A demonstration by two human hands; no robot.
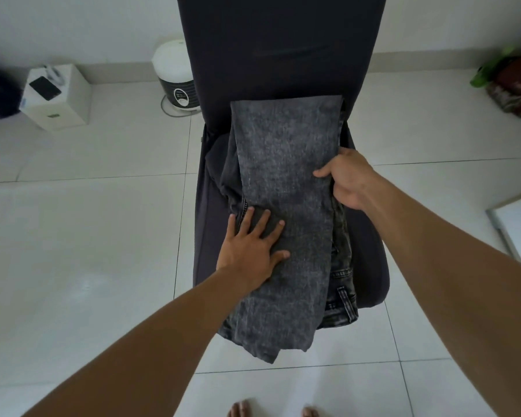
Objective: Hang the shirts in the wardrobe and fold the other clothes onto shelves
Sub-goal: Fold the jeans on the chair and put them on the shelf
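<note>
A pair of grey acid-washed jeans point(283, 182) lies folded lengthwise on the seat of a dark chair point(280, 49), its near end hanging over the seat's front edge. My left hand point(250, 245) lies flat on the jeans' left side with fingers spread. My right hand point(348, 177) grips the jeans' right edge, thumb on top and fingers tucked under the fabric. A dark garment point(217, 158) shows beneath the jeans on the left of the seat.
White tiled floor all around. A white box point(57, 97) and a white rice cooker point(175, 79) stand by the far wall on the left. A green and red bundle point(512, 82) sits at far right. My bare toes point(238, 409) show at the bottom.
</note>
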